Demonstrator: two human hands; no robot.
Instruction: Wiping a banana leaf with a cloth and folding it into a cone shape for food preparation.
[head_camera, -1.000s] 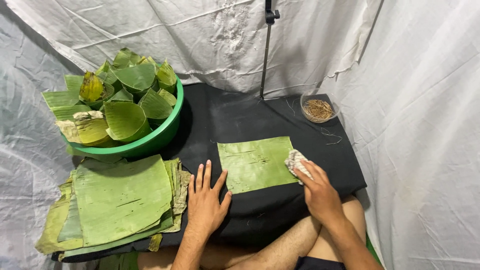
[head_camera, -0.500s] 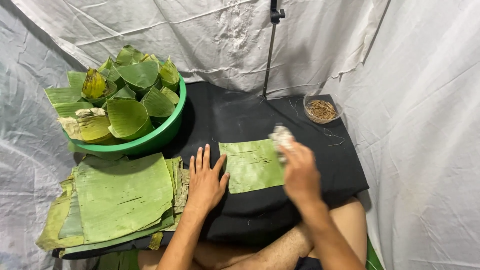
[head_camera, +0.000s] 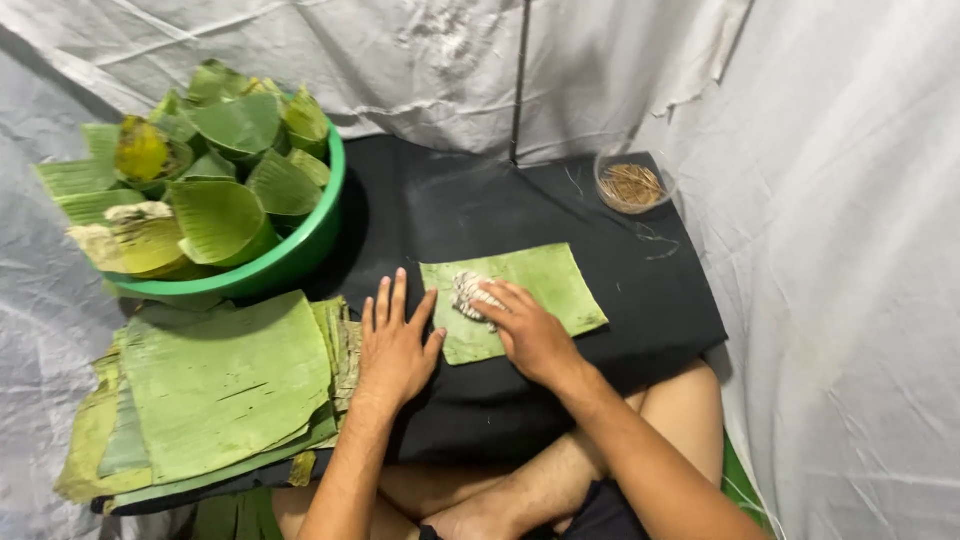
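Leaf piece, green, flat; right hand presses whitish cloth; left hand splayed.

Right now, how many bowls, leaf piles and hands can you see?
Green bowl of folded leaves: 1
Small clear bowl of sticks: 1
Leaf pile: 1
Single leaf being wiped: 1
Cloth: 1
Hands: 2, left hand and right hand
Total: 7

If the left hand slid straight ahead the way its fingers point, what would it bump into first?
Probably bare black cloth first: the left hand points up the gap between the green basin and the leaf piece. Depth is hard to judge.
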